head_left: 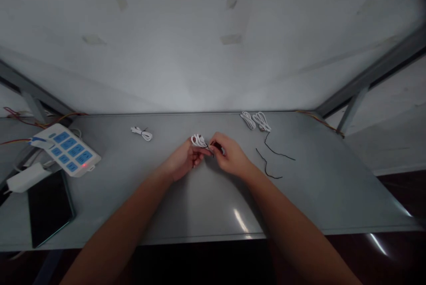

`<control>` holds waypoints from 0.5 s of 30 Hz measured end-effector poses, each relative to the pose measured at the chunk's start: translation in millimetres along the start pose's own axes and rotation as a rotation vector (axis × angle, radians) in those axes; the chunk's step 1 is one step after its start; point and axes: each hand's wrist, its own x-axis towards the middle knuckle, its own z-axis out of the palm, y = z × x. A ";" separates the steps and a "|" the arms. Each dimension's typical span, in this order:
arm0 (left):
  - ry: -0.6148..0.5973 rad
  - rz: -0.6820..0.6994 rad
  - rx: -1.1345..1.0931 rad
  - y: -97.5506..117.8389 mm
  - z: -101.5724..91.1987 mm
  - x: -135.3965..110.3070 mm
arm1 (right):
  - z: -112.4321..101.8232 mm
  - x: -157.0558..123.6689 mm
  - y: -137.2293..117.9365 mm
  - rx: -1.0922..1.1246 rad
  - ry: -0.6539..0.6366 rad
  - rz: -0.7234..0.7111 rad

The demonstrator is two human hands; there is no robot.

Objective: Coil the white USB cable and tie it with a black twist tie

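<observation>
Above the middle of the grey table, my left hand [188, 155] is closed on a coiled white cable [199, 140]. My right hand [228, 152] pinches a thin black twist tie [209, 148] at the right side of that coil. The fingertips of both hands are close together, and part of the tie is hidden by them. To the right on the table lie two more black twist ties, one straggling [279, 152] below the cables and one bent [265, 165] nearer me.
Two coiled white cables [261, 121] lie at the back right. A tied white cable [142, 133] rests left of my hands. At the far left are a power strip [71, 149] with a red light, a white adapter [28, 177] and a dark tablet [49, 207]. A wall stands behind.
</observation>
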 end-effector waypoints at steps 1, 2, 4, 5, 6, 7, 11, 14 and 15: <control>-0.009 0.003 -0.018 0.9 0.2 -1.4 | -0.5 -0.1 0.2 -0.006 -0.007 -0.018; -0.021 0.012 -0.022 1.2 0.2 -2.6 | -0.6 -0.2 0.5 -0.006 -0.014 -0.031; -0.042 0.046 0.000 0.5 -0.6 -3.9 | 0.7 -0.1 1.5 0.016 -0.020 -0.028; -0.039 0.094 0.036 -0.4 -1.1 -3.9 | 2.1 0.0 2.5 0.040 -0.017 -0.005; -0.027 0.161 0.093 -1.5 -1.8 -3.7 | 3.7 0.4 3.8 0.071 -0.011 0.032; -0.008 0.241 0.168 -2.7 -2.6 -3.2 | 5.5 0.8 5.4 0.115 0.000 0.082; 0.062 0.509 0.421 -5.4 -5.1 -0.9 | 10.8 3.0 11.5 0.482 0.003 0.349; 0.087 0.644 0.495 -4.9 -5.7 -0.8 | 11.5 3.3 11.2 0.879 -0.041 0.567; 0.092 0.702 0.538 -4.6 -5.7 -1.1 | 11.5 3.1 10.3 0.999 -0.048 0.621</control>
